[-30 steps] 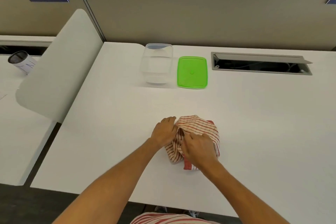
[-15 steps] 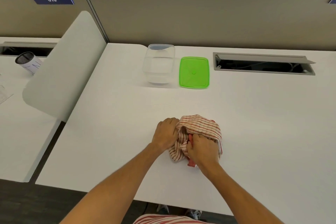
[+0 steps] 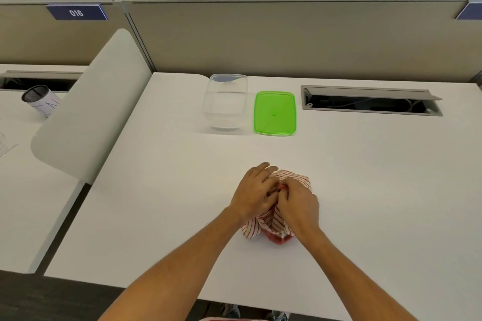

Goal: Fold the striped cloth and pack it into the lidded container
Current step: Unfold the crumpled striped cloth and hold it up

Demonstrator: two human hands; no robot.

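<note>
The red-and-white striped cloth lies bunched on the white desk near its front edge. My left hand and my right hand sit side by side on top of it, fingers curled into the fabric and gripping its folds. Most of the cloth is hidden under them; a red edge shows at its near side. Farther back stands the clear plastic container, open. Its green lid lies flat just to the right.
A grey cable slot is cut into the desk at the back right. A beige partition runs behind the desk. A white curved divider stands on the left, and a mesh cup sits on the neighbouring desk.
Both hands have closed in over the middle of the cloth, bunching it tighter. The view has tilted up a little.
</note>
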